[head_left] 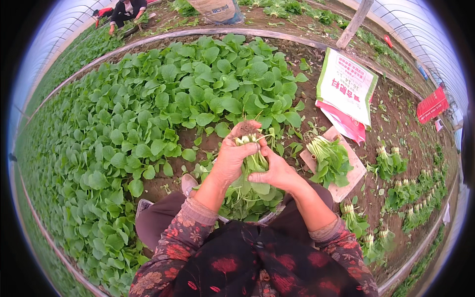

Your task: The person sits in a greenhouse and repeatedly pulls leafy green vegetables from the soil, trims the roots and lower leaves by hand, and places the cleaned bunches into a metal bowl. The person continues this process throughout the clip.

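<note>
Between my hands, above my lap, is a bunch of leafy greens (255, 164), roots and clinging soil pointing away from me and leaves hanging toward me. My left hand (228, 156) wraps round its left side near the roots, thumb across the pale stems. On the other side my right hand (277, 171) closes round the stems, its thumb lying over the leaves. More loose leaves (247, 200) lie beneath, between my knees, with part of a pale rim showing below them. The hands hide some of the stems.
Dense growing greens (118, 143) fill the left and front. At right, a tied bundle (330, 161) rests on a board (350, 178), near a flattened bag (346, 89) and several bundles (390, 162) on soil. A post (354, 24), sack (217, 11) and another person (127, 11) are farther off.
</note>
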Demonstrator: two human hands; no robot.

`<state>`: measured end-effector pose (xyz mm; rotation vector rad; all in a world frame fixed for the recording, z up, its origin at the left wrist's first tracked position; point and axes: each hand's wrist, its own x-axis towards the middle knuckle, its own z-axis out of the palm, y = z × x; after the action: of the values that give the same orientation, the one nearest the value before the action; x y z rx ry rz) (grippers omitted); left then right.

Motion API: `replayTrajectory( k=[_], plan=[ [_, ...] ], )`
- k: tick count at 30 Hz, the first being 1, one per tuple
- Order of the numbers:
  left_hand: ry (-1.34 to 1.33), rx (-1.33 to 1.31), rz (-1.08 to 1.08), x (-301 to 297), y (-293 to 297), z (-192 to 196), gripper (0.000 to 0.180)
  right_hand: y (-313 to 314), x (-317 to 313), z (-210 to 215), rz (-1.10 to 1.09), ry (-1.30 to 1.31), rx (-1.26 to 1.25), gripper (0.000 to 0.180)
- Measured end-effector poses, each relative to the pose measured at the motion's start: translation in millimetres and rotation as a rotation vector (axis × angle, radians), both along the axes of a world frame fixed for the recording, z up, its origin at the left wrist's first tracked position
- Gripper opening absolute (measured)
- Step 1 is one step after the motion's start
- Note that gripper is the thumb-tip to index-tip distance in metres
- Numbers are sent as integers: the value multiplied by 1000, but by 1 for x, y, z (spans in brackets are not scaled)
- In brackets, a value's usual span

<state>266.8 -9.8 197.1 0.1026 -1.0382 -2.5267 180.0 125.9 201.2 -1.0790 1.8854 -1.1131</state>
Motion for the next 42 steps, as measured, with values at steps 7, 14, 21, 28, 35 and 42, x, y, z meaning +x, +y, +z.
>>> replayTrajectory(
  k=[7, 14, 21, 28, 35, 42],
  plan=[
    [-16, 51, 79, -1, 17, 1, 54, 19, 5, -27, -27, -565, -40, 56],
    [-354, -507, 370, -7, 9, -27, 25, 44, -10, -35, 6, -471, 54, 39],
    [-855, -669, -46, 12, -17, -23, 26, 62, -17, -25, -112, -496, 9, 40],
    [-455, -781, 11, 3, 13, -11, 23, 62, -16, -38, -69, -364, 16, 41],
    [-636, -1089, 422, 0, 16, -27, 9, 58, -17, -37, -10, -106, 48, 45],
    [-765, -907, 191, 21, -33, -49, 30, 60, -15, -39, -82, -49, 72, 44]
  ],
)
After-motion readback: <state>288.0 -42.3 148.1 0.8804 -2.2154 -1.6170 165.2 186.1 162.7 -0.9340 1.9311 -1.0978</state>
